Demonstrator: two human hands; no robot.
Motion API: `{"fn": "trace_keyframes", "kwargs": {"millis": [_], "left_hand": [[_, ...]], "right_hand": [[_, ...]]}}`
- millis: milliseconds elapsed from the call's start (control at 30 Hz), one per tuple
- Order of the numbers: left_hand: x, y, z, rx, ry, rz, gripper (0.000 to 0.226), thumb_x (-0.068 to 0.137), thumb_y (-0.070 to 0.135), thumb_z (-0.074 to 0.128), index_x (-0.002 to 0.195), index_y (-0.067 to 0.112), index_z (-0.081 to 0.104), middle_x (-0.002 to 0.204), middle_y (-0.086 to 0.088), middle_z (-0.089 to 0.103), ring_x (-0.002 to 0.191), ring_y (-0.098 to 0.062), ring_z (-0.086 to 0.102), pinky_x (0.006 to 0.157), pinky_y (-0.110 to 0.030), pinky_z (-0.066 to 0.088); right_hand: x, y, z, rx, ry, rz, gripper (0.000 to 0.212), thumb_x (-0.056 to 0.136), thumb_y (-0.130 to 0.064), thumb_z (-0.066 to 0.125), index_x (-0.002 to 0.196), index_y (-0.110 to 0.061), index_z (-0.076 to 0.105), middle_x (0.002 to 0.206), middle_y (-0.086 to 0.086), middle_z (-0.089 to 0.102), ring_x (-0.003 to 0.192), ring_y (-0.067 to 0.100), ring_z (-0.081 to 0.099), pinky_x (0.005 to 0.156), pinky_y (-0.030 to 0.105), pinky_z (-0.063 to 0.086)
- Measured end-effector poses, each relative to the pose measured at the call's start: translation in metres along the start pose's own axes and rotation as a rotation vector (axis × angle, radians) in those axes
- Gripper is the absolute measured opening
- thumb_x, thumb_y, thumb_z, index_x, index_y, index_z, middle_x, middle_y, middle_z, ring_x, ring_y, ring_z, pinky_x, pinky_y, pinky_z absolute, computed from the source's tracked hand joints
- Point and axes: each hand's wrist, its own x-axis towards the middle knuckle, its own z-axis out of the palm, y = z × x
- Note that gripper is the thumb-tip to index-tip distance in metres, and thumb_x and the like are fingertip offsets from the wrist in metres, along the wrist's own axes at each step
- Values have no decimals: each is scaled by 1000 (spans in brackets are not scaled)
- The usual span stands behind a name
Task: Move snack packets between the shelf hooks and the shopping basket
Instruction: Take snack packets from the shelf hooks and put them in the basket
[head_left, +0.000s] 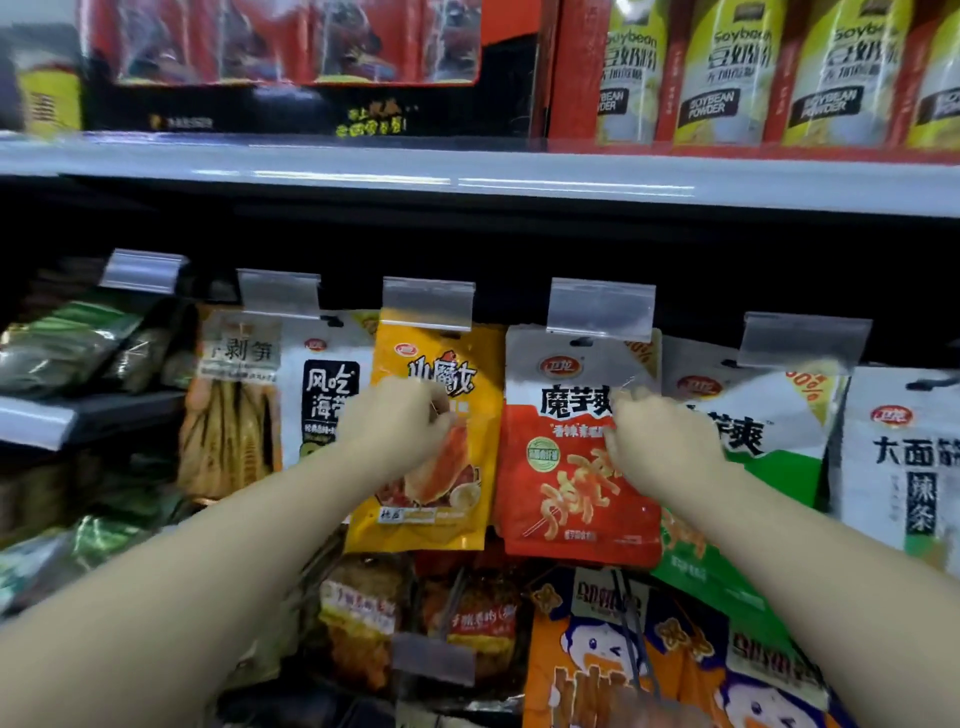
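Yellow packet and red-and-white packet are hung side by side on the shelf hooks, each under a clear plastic price tag holder, so that's where the task's stuff is at right now. 2 hands are being used at once. The left hand is laid against the yellow packet's left edge with the fingers curled, and it looks like a pinch on that edge, probably to steady or tug it off the hook. The right hand is bunched at the right edge of the red-and-white packet, fingers curled onto the film, which reads as a grasp, though motion blur keeps it from being certain.

Hook wires themselves can't be made out, they're covered by the tag holders and packet tops. The shopping basket isn't clearly seen anywhere; only thin dark wires are caught low in the frame over an orange bag, and what they belong to can't be told. Fingertips are hidden behind the knuckles.
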Motion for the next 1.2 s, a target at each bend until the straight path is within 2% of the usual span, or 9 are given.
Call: {"fn": "trace_keyframes", "kwargs": {"millis": [167,300,467,567,667,800,933,1067,1200], "left_hand": [[-52,-55,-47,157,-61,-58,26,94,47,48,101,31,67,91,6,71,80,-20,65,60,-27,51],[-113,-114,-88,210,-76,-192,24,90,49,51,100,34,67,98,3,71,92,-25,65,73,-35,55],[-223,-194,-132,324,-172,-333,21,92,45,51,95,31,66,90,2,71,82,-25,63,60,-29,48],[-300,-244,-151,391,-252,-489,20,93,41,50,90,27,63,85,1,66,80,-27,61,57,-29,43],[-371,-292,-156,442,-297,-628,19,93,40,49,88,27,61,83,2,65,79,-28,61,60,-32,49],[-486,-342,-124,338,-406,-880,19,90,46,52,88,30,62,91,3,70,86,-28,64,72,-36,54],[-616,-362,-63,230,-595,-1158,20,88,48,56,95,32,64,98,1,70,96,-27,63,81,-37,54],[-745,-345,21,60,-702,-1525,22,86,45,59,101,30,66,105,-2,70,99,-29,64,82,-35,53],[-862,-308,124,-108,-761,-1764,26,88,45,56,93,21,66,97,-4,71,95,-29,65,75,-32,51]], "right_hand": [[-26,-78,-29,-12,-3,-287,29,97,-25,42,123,-14,42,122,6,52,112,28,53,69,36,37],[-56,-163,-43,11,0,-514,30,97,-24,42,126,-14,40,123,8,50,112,28,51,68,35,37],[-108,-277,-56,117,52,-778,30,98,-24,41,125,-13,42,118,8,53,106,30,54,62,35,32],[-153,-349,-53,211,-11,-923,28,99,-23,39,125,-13,43,119,9,52,104,30,54,61,34,30],[-202,-424,-40,275,-84,-1081,27,99,-23,40,123,-12,42,118,9,51,103,29,53,63,36,34],[-285,-512,0,384,-225,-1251,27,97,-25,41,121,-12,45,122,7,53,113,30,52,78,41,43],[-379,-573,77,371,-432,-1466,27,96,-21,42,122,-11,44,121,9,53,112,31,51,74,39,38],[-483,-598,172,280,-619,-1702,32,94,-18,44,125,-10,44,124,9,52,116,30,49,88,39,41],[-576,-613,281,144,-722,-1932,34,94,-14,38,127,-10,43,127,12,51,117,31,47,90,40,38]]}}
